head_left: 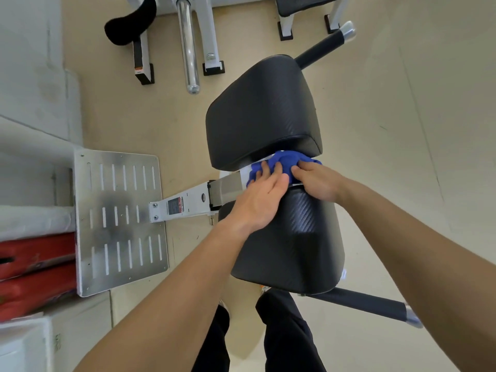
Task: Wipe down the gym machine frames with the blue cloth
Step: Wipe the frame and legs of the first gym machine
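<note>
Our left hand lies flat over the near black pad, fingers fairly straight and spread, their tips pressing on the left part of the blue cloth. Our right hand comes in from the right, its fingers curled down into the cloth's right side and gripping the bunched fabric. The thumbs of the two hands nearly meet above the cloth.

We see the cloth crumpled in the narrow gap between the near pad and the far black pad, sitting on the white frame bar that runs out to the left from under the pads. Part of the cloth is tucked beneath the far pad's edge, and its left end hangs over the bar just beyond our left fingertips.

The bar ends at a slotted metal footplate on the floor. Two black handles with silver caps stick out from the machine, one beyond the far pad and one near our legs. Red mats lie at the left edge.
</note>
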`<state>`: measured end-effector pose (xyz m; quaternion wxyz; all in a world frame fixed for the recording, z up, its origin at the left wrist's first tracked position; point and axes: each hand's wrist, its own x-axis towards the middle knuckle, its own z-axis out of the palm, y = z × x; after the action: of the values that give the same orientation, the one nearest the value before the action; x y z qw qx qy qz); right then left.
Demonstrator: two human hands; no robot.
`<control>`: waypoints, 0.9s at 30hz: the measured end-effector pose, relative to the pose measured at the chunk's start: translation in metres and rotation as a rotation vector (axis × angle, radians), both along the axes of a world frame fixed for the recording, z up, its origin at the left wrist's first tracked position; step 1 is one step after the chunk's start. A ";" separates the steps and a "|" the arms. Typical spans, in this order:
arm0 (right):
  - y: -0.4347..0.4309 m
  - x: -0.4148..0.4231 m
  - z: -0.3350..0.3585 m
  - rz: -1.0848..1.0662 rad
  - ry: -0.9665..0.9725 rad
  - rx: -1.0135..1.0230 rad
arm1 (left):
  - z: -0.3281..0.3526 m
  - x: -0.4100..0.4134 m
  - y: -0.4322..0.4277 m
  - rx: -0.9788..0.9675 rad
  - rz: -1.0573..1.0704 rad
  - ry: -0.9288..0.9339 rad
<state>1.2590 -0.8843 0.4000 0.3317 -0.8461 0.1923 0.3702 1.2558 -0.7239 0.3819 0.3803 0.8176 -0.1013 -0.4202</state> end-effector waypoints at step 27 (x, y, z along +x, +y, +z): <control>-0.024 -0.011 -0.018 -0.191 -0.119 0.171 | 0.011 0.006 -0.005 0.026 0.126 0.020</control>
<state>1.2485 -0.9086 0.3816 0.4473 -0.8130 0.2196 0.3012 1.2616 -0.7289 0.3929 0.3964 0.8229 -0.0403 -0.4050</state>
